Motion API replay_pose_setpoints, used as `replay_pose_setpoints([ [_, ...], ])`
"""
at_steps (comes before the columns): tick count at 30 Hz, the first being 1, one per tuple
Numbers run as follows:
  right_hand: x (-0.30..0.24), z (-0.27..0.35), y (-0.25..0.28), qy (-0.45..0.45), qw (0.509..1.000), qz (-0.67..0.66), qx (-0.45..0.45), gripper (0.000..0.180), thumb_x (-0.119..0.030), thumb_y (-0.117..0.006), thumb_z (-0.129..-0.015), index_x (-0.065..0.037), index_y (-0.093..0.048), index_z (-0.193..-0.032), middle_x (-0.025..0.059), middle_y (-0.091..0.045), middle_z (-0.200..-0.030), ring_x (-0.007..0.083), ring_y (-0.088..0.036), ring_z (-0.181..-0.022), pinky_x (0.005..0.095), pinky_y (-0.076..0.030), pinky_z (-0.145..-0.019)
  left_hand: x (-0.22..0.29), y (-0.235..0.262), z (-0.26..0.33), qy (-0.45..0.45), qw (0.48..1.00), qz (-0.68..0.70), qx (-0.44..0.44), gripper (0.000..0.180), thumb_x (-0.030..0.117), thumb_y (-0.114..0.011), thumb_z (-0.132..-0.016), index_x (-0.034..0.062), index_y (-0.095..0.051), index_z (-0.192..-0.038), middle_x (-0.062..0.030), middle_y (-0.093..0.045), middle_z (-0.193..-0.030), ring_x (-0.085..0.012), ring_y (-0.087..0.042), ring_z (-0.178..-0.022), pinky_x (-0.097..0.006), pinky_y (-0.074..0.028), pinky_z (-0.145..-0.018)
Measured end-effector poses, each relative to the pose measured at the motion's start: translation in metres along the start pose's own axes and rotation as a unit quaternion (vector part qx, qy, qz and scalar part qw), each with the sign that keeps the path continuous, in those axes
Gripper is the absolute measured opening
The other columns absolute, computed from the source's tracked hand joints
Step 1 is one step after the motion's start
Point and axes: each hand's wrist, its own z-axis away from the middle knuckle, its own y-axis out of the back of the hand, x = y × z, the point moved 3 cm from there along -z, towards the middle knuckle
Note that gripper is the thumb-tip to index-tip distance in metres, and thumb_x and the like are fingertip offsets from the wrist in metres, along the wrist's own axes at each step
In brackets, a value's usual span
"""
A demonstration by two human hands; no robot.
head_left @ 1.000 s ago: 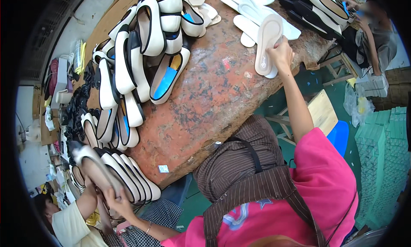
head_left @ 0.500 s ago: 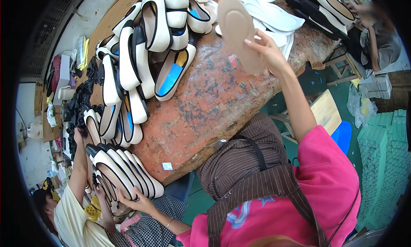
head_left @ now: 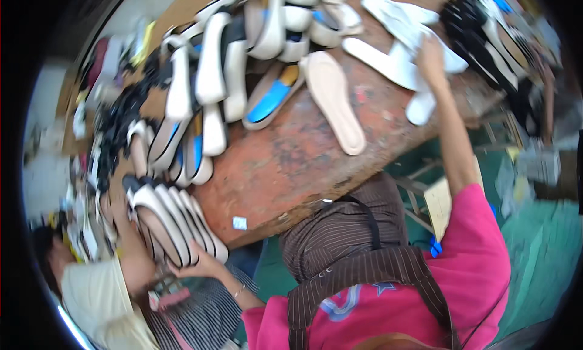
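Note:
My left hand (head_left: 203, 262) grips the lower end of a row of nested white shoes (head_left: 173, 219) with black trim at the table's near left corner. On the far right of the table, my right hand (head_left: 431, 61) touches a loose pile of white insoles (head_left: 398, 61); blur hides how its fingers sit. A single beige insole (head_left: 334, 101) lies flat between the insole pile and a heap of white shoes (head_left: 212, 64) with black trim. One shoe in that heap shows a blue and yellow patch (head_left: 270, 101) inside.
The worn reddish table (head_left: 291, 156) has a rough near edge. At left, a co-worker (head_left: 103, 289) reaches beside the nested shoes. Black and white shoes (head_left: 486, 40) stand at the far right, near another person's arm (head_left: 546, 101). A wooden stool (head_left: 437, 207) is below the table.
The beige insole has left my right hand and now lies on the table. That hand has moved right to the white insoles. My left hand stays at the nested shoes.

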Motion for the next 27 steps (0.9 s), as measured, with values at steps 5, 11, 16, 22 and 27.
replay_pose_setpoints([
  [5, 0.004, -0.012, 0.018, -0.044, 0.997, -0.002, -0.071, 0.028, -0.014, -0.070, -0.070, -0.001, -0.065, -0.095, 0.0233, -0.063, -0.103, 0.0432, -0.060, -0.097, 0.0519, -0.049, -0.084, -0.005, -0.005, 0.001, 0.030, 0.998, 0.027, -0.039, 0.089, 0.002, -0.081, -0.072, -0.0039, -0.030, -0.145, -0.0205, -0.036, -0.144, -0.0356, -0.035, -0.136, -0.046, -0.024, -0.118],
  [11, -0.001, -0.041, 0.042, -0.068, 0.979, 0.032, -0.189, 0.036, -0.032, -0.073, -0.080, -0.005, -0.066, -0.103, 0.0153, -0.064, -0.106, 0.0385, -0.064, -0.100, 0.0502, -0.052, -0.083, 0.008, 0.003, 0.004, -0.031, 0.998, -0.015, -0.046, 0.093, 0.006, -0.075, -0.081, -0.0016, -0.015, -0.152, -0.0241, -0.022, -0.155, -0.0372, -0.024, -0.145, -0.048, -0.018, -0.120],
  [16, 0.030, -0.062, 0.054, -0.091, 0.972, -0.148, -0.160, 0.030, -0.027, -0.067, -0.089, 0.001, -0.060, -0.096, 0.0149, -0.066, -0.083, 0.0295, -0.066, -0.081, 0.0385, -0.049, -0.074, 0.071, -0.009, -0.004, -0.264, 0.964, -0.007, 0.021, 0.064, 0.000, -0.069, -0.082, 0.0008, -0.035, -0.135, -0.0248, -0.029, -0.151, -0.0445, -0.028, -0.141, -0.055, -0.023, -0.117],
  [22, 0.001, -0.067, 0.118, -0.133, 0.763, -0.631, -0.045, 0.046, -0.013, -0.055, -0.093, 0.003, -0.052, -0.137, 0.0150, -0.060, -0.132, 0.0231, -0.060, -0.108, 0.0333, -0.045, -0.099, 0.130, -0.117, -0.038, -0.216, 0.952, 0.053, -0.208, 0.039, 0.007, -0.071, -0.080, 0.0019, -0.063, -0.118, -0.0200, -0.055, -0.133, -0.0422, -0.047, -0.128, -0.048, -0.038, -0.108],
  [27, -0.045, -0.036, 0.154, -0.274, 0.544, -0.777, -0.157, 0.057, -0.031, -0.047, -0.103, 0.000, -0.034, -0.148, 0.0182, -0.049, -0.143, 0.0199, -0.059, -0.098, 0.0340, -0.047, -0.097, 0.138, -0.177, -0.066, -0.155, 0.945, -0.031, -0.287, 0.042, 0.026, -0.073, -0.083, 0.0020, -0.067, -0.116, -0.0181, -0.062, -0.123, -0.0359, -0.055, -0.120, -0.044, -0.044, -0.100],
])
